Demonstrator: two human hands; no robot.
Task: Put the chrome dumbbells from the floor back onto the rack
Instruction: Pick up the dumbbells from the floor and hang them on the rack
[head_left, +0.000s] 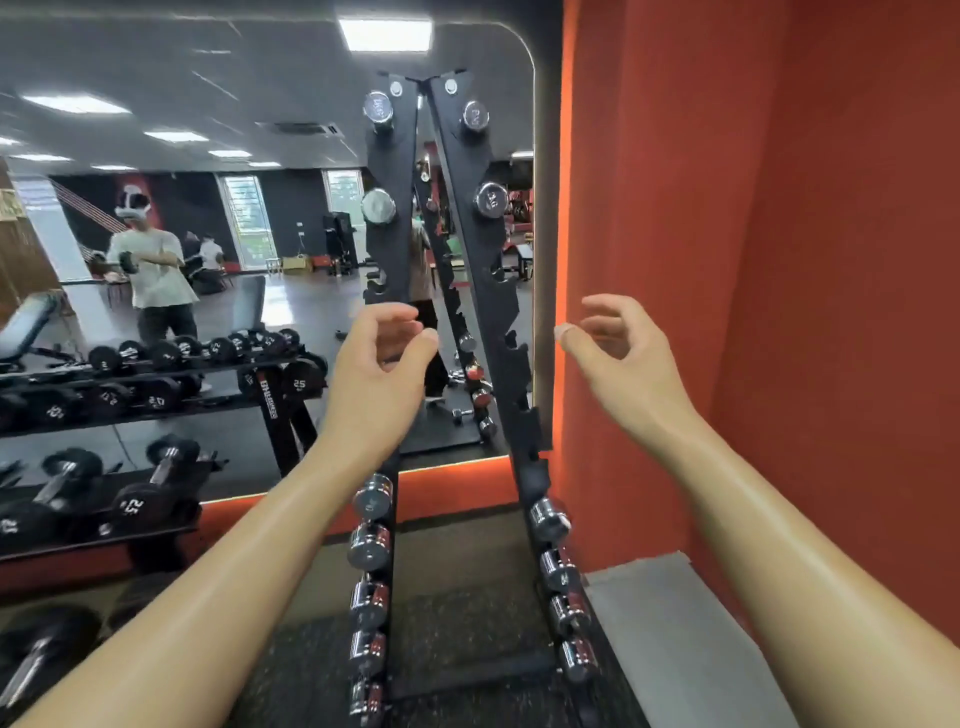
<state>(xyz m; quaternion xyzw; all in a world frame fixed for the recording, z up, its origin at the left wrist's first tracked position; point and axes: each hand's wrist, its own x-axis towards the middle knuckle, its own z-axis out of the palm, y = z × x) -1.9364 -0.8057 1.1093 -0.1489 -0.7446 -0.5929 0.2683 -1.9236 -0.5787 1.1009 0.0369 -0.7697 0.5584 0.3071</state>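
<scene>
chrome dumbbells (371, 545) are sitting in neither hand: the left hand (379, 374) and right hand (618, 353) are hovering empty, fingers loosely curled and apart, before the bare middle notches of the rack (395, 156). pairs are resting in its top and bottom notches; none is showing on the floor (457, 613) between the arms. being polished steel, they are likely handling heavy, rigid and slick, so wrapping the narrow centre bar is looking safest.

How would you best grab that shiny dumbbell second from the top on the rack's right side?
Probably by the handle. The chrome dumbbell shows its round end to the camera, so the handle runs back behind the rack, hidden here. Come from the right, where the notches open, and lift up and out.
</scene>
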